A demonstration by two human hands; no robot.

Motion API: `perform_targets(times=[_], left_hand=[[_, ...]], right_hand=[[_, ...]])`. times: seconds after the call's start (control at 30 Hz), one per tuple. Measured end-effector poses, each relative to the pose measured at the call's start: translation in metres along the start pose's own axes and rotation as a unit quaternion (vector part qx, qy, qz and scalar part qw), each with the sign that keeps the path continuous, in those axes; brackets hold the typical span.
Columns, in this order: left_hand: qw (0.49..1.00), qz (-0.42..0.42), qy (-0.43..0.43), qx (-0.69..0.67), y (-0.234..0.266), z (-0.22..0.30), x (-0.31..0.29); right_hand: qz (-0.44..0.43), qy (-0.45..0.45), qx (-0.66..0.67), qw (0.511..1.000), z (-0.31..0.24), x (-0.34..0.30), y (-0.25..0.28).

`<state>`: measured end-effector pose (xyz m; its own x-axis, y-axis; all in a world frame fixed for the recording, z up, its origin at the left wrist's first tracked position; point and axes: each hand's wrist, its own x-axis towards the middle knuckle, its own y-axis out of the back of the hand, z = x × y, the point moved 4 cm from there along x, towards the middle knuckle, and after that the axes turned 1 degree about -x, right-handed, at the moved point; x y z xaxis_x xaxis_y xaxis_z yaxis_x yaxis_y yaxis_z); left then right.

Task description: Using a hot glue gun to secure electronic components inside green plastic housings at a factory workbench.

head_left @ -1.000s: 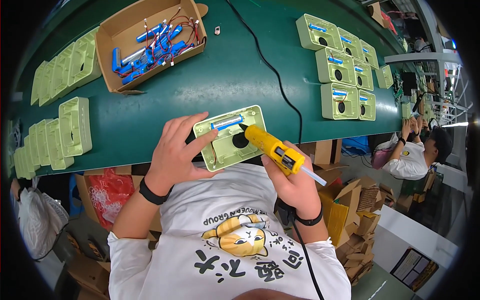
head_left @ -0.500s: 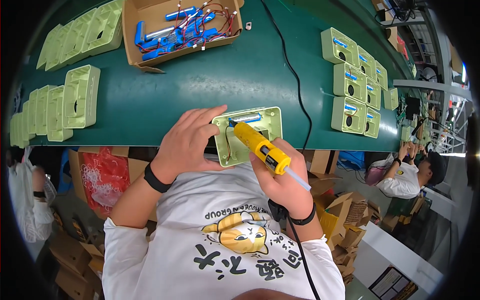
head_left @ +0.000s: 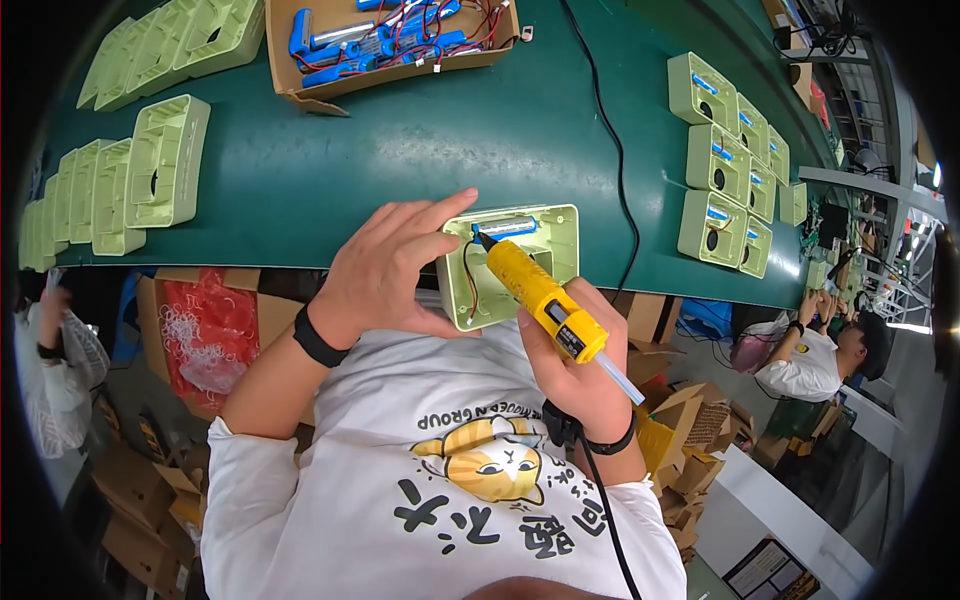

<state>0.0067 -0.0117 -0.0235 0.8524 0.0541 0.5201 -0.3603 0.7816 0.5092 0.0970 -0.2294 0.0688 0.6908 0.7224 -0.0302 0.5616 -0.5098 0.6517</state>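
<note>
A pale green plastic housing is tilted at the table's front edge, its hollow side facing me. Inside its upper part lies a blue cylindrical battery with a thin wire running down the left wall. My left hand grips the housing's left side, thumb below and fingers above. In my right hand is a yellow glue gun, a clear glue stick poking out of its back end. Its dark nozzle points at the battery's left end; whether the tip touches cannot be made out.
A cardboard box of blue batteries with red and black wires stands at the back. Green housings line the left; several with batteries stand at the right. A black cable crosses the table. Another person sits far right.
The housing, both hands and the glue gun have shifted slightly right in the picture. The nozzle stays by the battery's left end. The view has moved a little, and the table things appear higher.
</note>
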Motion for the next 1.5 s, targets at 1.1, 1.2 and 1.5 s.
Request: perform_targets(times=[1.1, 1.2, 1.5], left_hand=[[0.999, 0.025, -0.026, -0.013, 0.000, 0.001, 0.000], [0.999, 0.023, -0.024, -0.012, 0.000, 0.001, 0.000], [0.999, 0.025, -0.022, -0.004, 0.001, 0.002, 0.002]], right_hand=[[-0.024, 0.003, -0.060, 0.998, -0.002, -0.001, -0.003], [-0.020, -0.001, -0.056, 0.998, 0.001, -0.001, -0.005], [0.007, -0.010, -0.047, 0.999, 0.002, -0.005, 0.005]])
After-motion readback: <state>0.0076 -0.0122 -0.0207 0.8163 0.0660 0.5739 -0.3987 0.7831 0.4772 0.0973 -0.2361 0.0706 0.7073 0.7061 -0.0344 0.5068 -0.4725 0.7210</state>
